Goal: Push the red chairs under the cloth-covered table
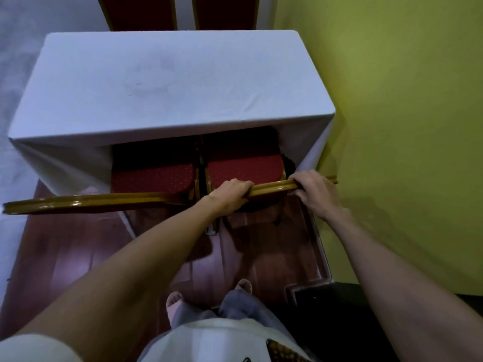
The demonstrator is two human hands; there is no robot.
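While one table [167, 82] draped in a white cloth fills the upper middle of the view, its near edge hides the front halves of two red chairs [154, 176] standing side by side beneath it. Only their rear seat cushions and gold top rails remain out, the left chair [86, 202] with its rail running toward the frame's left edge, the right chair [243, 165] close to the yellow-green wall [407, 100]. Two more red chair backs [180, 11] behind the table are cut off by the top of the frame. Both hands grip the right chair's rail: the left hand [230, 195] with fingers curled together over it, the right hand [313, 192] closed around its right end. Chair legs are dim and hard to make out against the dark wooden floor [65, 252].
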